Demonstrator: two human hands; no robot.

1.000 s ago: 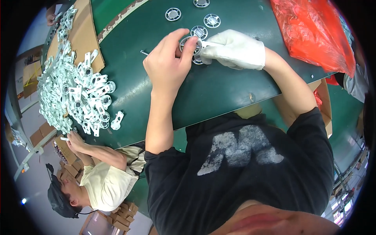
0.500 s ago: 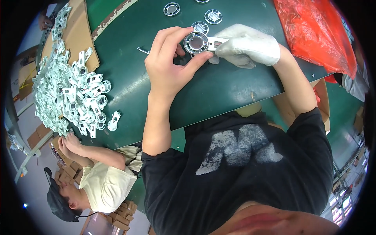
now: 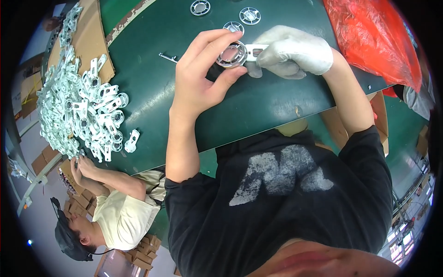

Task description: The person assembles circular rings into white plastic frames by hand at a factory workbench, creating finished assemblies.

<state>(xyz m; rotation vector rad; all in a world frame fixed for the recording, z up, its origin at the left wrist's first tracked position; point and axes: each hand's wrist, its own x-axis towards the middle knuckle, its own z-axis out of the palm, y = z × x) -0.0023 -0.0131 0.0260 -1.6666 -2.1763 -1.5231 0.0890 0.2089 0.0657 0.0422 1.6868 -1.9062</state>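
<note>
Both my hands are on one part over the green table: a round silver ring [image 3: 242, 56] with a short white slotted arm [image 3: 252, 49] on its right side. My bare left hand [image 3: 199, 76] pinches the ring's rim between thumb and fingers. On my right hand [image 3: 295, 53] is a whitish work glove, and its fingers close on the end of the white arm. The ring looks slightly tilted. Just beyond my left fingertips lies a spoked silver disc [image 3: 233, 27], partly hidden by them. Another spoked disc [image 3: 249, 16] rests farther back.
A large heap of white ring-and-arm parts [image 3: 78, 106] covers the left side, beside a cardboard sheet [image 3: 94, 41]. One loose part [image 3: 132, 141] lies near the front edge. A thin metal piece [image 3: 168, 57] is left of my hand. Red plastic [image 3: 369, 41] spreads right. A co-worker [image 3: 124, 212] sits at left.
The held ring has tilted a little between my hands. My left fingers have shifted right along its rim. Both hands keep their hold. The co-worker's hands have moved slightly.
</note>
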